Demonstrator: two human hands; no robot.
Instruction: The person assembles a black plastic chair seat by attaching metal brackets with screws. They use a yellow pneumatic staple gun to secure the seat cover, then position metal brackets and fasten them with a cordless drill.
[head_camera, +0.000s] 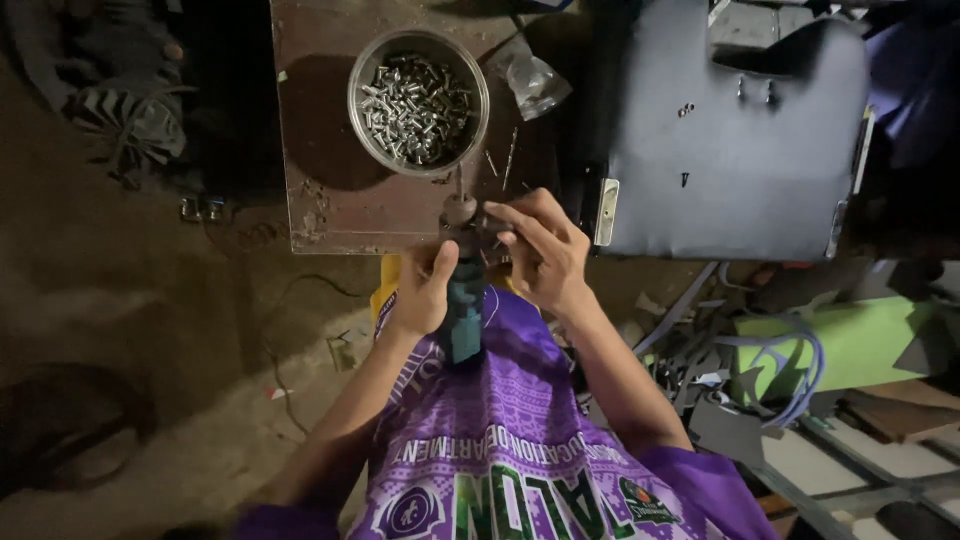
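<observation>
now left hand (425, 290) fingers wrapped shut round teal drill (463, 300) body, right hand (545, 250) fingers pinching its chuck (462, 210).

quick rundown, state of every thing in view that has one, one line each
round metal bowl: upright on the brown board, holding a heap of silver screws
teal power drill: upright, bit end up, gripped at the body
left hand: closed round the drill
right hand: fingers pinched at the drill's chuck
grey metal panel: lying flat beside the board
clear plastic bag: crumpled
</observation>
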